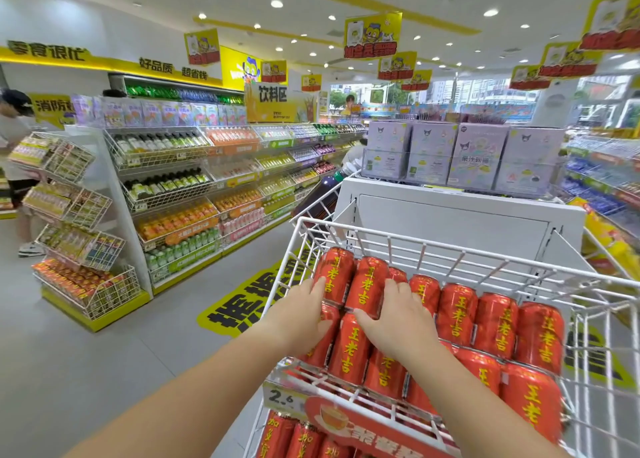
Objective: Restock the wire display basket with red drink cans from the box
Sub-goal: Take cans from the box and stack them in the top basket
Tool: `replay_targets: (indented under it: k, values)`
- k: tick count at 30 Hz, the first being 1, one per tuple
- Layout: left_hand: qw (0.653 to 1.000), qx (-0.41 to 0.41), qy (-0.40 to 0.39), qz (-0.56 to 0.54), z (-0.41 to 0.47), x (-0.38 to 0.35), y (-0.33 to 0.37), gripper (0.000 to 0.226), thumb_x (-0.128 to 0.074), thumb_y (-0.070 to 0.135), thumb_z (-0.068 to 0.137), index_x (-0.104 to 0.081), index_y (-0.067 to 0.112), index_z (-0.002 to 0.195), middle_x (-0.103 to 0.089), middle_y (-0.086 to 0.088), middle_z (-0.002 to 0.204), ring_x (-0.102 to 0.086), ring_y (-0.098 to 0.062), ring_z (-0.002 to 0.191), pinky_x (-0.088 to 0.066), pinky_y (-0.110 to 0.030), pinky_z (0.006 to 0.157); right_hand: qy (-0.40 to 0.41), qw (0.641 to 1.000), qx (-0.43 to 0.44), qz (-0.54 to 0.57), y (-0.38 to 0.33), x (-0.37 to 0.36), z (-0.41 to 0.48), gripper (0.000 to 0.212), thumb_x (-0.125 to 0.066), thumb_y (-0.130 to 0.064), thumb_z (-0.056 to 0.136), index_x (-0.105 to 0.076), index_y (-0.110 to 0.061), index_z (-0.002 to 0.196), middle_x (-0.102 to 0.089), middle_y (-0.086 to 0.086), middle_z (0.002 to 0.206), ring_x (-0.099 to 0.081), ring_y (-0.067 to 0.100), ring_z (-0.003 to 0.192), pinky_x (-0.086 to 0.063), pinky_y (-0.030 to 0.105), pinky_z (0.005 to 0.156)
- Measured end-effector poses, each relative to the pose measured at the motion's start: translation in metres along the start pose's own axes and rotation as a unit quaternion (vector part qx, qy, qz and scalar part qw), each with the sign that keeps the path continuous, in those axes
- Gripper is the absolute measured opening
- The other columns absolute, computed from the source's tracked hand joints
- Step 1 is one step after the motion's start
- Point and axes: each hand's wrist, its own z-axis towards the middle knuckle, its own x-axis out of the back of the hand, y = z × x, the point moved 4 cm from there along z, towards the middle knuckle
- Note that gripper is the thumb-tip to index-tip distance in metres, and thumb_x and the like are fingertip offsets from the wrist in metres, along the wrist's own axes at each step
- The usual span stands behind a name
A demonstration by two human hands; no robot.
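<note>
Pressing down on the red cans [457, 314] at the left end of the wire basket [450, 251], both hands at once. Left hand [304, 319] lies on the far-left can with its fingers [317, 293] straight and together, not wrapped round anything. Right hand [398, 319] is just beside it on the next can, fingers spread flat, thumb out toward the left hand. It is released too, holding nothing.

Cans lie on their sides, labels up, in rows across the tilted basket, with an upper layer resting on a lower one. Flat palms are probably for nudging these cans snug against the left wire wall, so the row sits even and doesn't roll forward. Front lip, carrying the price tag [282, 398], stops the bottom row.

Basket looks close to full, judging by the rows. Box not in view. Lower basket cans [277, 435] are red too but carry a different label.
</note>
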Motion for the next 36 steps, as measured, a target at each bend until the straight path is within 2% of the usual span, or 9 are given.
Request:
replay_targets:
  k: [3, 6, 9, 12, 15, 17, 26, 30, 36]
  values:
    - [0.995, -0.051, 0.014, 0.086, -0.022, 0.005, 0.002, 0.083, -0.043, 0.051, 0.103, -0.002, 0.01, 0.162, -0.016, -0.013, 0.167, -0.017, -0.029, 0.153, -0.02, -0.04, 0.123, 0.025, 0.997, 0.04, -0.068, -0.011, 0.007, -0.023, 0.087, -0.039, -0.072, 0.084, -0.033, -0.016, 0.15, -0.045, 0.007, 0.145, -0.042, 0.029, 0.134, -0.035, 0.045, 0.112]
    - [0.98, -0.101, 0.038, 0.169, -0.044, 0.009, -0.001, 0.083, -0.037, 0.057, 0.102, -0.005, 0.009, 0.162, -0.018, -0.017, 0.166, -0.019, -0.032, 0.152, -0.019, -0.044, 0.124, 0.017, 0.992, 0.052, -0.11, -0.023, 0.011, -0.047, 0.089, -0.036, -0.072, 0.087, -0.025, -0.018, 0.156, -0.03, 0.01, 0.16, -0.027, 0.031, 0.148, -0.021, 0.048, 0.121]
    - [0.973, -0.124, 0.045, 0.189, -0.067, 0.014, -0.009, 0.083, -0.036, 0.058, 0.101, -0.005, 0.011, 0.162, -0.017, -0.016, 0.167, -0.017, -0.034, 0.153, -0.016, -0.048, 0.124, 0.016, 0.99, 0.044, -0.13, -0.038, 0.016, -0.073, 0.092, -0.034, -0.073, 0.087, -0.018, -0.02, 0.16, -0.018, 0.01, 0.167, -0.016, 0.03, 0.153, -0.012, 0.049, 0.124]
    - [0.975, -0.125, 0.045, 0.181, -0.094, 0.021, -0.021, 0.083, -0.036, 0.059, 0.099, -0.008, 0.012, 0.162, -0.017, -0.018, 0.167, -0.018, -0.036, 0.153, -0.019, -0.055, 0.123, 0.018, 0.988, 0.033, -0.152, -0.059, 0.022, -0.101, 0.093, -0.032, -0.073, 0.085, -0.02, -0.019, 0.16, -0.018, 0.01, 0.167, -0.016, 0.03, 0.153, -0.012, 0.049, 0.124]
    - [0.973, -0.151, 0.063, 0.162, -0.118, 0.023, -0.037, 0.082, -0.038, 0.06, 0.088, -0.047, 0.006, 0.149, -0.052, -0.023, 0.147, -0.053, -0.041, 0.133, -0.045, -0.06, 0.106, 0.041, 0.984, 0.014, -0.171, -0.081, 0.024, -0.132, 0.098, -0.028, -0.075, 0.078, -0.036, -0.015, 0.155, -0.03, 0.014, 0.163, -0.029, 0.032, 0.149, -0.021, 0.051, 0.121]
    - [0.97, -0.177, 0.086, 0.143, -0.133, 0.019, -0.05, 0.081, -0.041, 0.062, 0.08, -0.062, 0.007, 0.136, -0.066, -0.02, 0.129, -0.064, -0.039, 0.119, -0.052, -0.06, 0.096, 0.051, 0.984, 0.001, -0.171, -0.092, 0.018, -0.153, 0.096, -0.034, -0.075, 0.078, -0.047, -0.012, 0.149, -0.038, 0.016, 0.158, -0.038, 0.034, 0.145, -0.031, 0.054, 0.116]
    - [0.969, -0.2, 0.122, 0.078, -0.201, -0.026, -0.088, 0.089, -0.038, 0.067, 0.081, -0.052, 0.006, 0.145, -0.053, -0.024, 0.145, -0.05, -0.045, 0.134, -0.04, -0.067, 0.107, 0.038, 0.978, -0.034, -0.204, -0.127, -0.026, -0.251, 0.091, -0.045, -0.07, 0.08, -0.045, -0.013, 0.15, -0.039, 0.017, 0.157, -0.041, 0.036, 0.143, -0.037, 0.054, 0.114]
    - [0.973, -0.199, 0.103, 0.054, -0.224, -0.069, -0.102, 0.09, -0.041, 0.067, 0.081, -0.051, 0.005, 0.146, -0.054, -0.024, 0.144, -0.048, -0.044, 0.136, -0.039, -0.065, 0.107, 0.001, 0.978, -0.041, -0.206, -0.128, -0.062, -0.28, 0.093, -0.039, -0.073, 0.082, -0.04, -0.013, 0.153, -0.035, 0.015, 0.159, -0.039, 0.033, 0.145, -0.034, 0.052, 0.116]
    - [0.98, -0.182, 0.067, 0.048, -0.252, -0.154, -0.123, 0.087, -0.04, 0.063, 0.084, -0.048, 0.005, 0.148, -0.051, -0.026, 0.146, -0.047, -0.045, 0.136, -0.037, -0.064, 0.108, -0.057, 0.982, -0.019, -0.181, -0.116, -0.147, -0.314, 0.092, -0.045, -0.071, 0.082, -0.041, -0.012, 0.152, -0.037, 0.016, 0.159, -0.039, 0.034, 0.144, -0.035, 0.053, 0.115]
